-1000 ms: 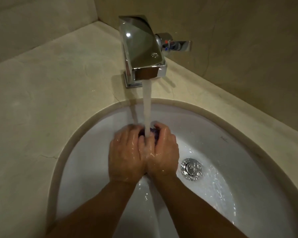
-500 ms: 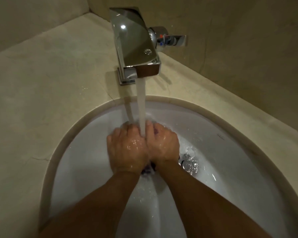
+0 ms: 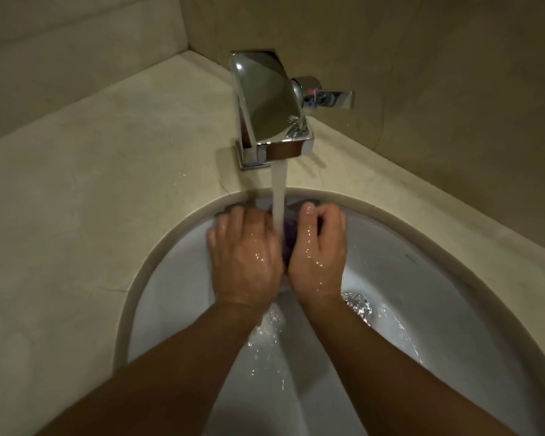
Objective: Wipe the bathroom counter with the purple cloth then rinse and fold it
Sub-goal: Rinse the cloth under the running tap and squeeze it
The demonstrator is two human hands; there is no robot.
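The purple cloth [image 3: 287,243] shows only as a dark purple strip between my two hands, under the running water. My left hand [image 3: 245,257] grips its left side with fingers curled down over it. My right hand [image 3: 319,253] grips its right side, fingers bent round it. Both hands are wet and sit over the back half of the white sink basin [image 3: 447,297]. Water falls from the chrome faucet [image 3: 269,111] straight onto the cloth. Most of the cloth is hidden by my hands.
The beige stone counter [image 3: 85,196] wraps round the basin on the left and back, with walls close behind. The faucet's lever handle [image 3: 329,97] sticks out to the right. The chrome drain [image 3: 357,305] lies right of my right wrist, with water running over it.
My hands moved forward in the basin toward the faucet and parted a little, so more purple cloth shows between them. The water keeps running.
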